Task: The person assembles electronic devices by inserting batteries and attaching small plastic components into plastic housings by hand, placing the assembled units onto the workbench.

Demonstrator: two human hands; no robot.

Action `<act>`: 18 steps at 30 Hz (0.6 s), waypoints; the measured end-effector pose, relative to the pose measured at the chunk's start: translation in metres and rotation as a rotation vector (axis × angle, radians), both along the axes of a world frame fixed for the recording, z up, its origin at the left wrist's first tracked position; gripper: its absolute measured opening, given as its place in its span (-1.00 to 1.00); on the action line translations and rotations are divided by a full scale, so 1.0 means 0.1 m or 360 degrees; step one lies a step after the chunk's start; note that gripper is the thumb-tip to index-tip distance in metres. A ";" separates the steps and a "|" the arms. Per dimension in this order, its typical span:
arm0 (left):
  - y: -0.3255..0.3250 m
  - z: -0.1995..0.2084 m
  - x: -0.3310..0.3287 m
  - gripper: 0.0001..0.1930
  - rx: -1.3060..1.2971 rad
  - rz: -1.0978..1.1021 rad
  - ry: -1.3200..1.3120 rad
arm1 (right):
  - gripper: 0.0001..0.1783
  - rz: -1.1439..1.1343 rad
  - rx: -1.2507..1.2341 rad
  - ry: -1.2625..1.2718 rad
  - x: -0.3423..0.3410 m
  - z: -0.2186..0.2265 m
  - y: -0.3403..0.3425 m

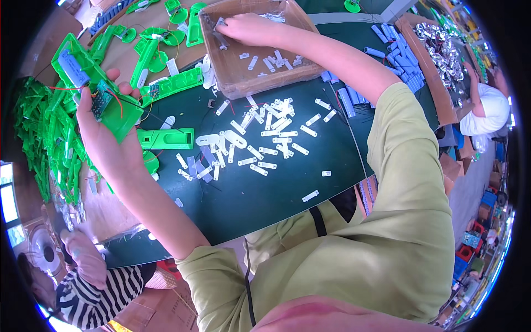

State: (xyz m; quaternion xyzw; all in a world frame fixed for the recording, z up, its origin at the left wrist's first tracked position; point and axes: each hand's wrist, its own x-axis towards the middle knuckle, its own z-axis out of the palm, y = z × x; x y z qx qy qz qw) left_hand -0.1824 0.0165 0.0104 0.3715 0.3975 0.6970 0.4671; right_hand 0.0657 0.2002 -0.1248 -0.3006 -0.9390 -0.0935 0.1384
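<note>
My left hand (105, 133) is wrapped round an open green plastic housing (126, 117), raised over the left of the table. A blue cylindrical battery (73, 68) sits in its upper part. Beside the battery is a small green circuit board (100, 99) with red and black wires. My right hand (246, 29) reaches into a cardboard box (265, 86) at the back. Its fingers are closed at the box's left side, with a small pale piece (220, 22) at the fingertips. More small white pieces (271, 62) lie on the box's bottom.
Many small white plastic strips (271, 127) are scattered over the dark green table (249, 205). Green housings (50, 133) are heaped at left. Blue batteries (404, 61) lie at right, near a cardboard tray of shiny metal parts (442, 50). Other people (487, 108) sit at right and lower left.
</note>
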 end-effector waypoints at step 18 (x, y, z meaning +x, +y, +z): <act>-0.13 -0.23 0.65 -0.72 -0.0122 -0.0753 0.0571 | -0.69 -0.0181 -0.1317 0.1458 0.12 0.95 -1.13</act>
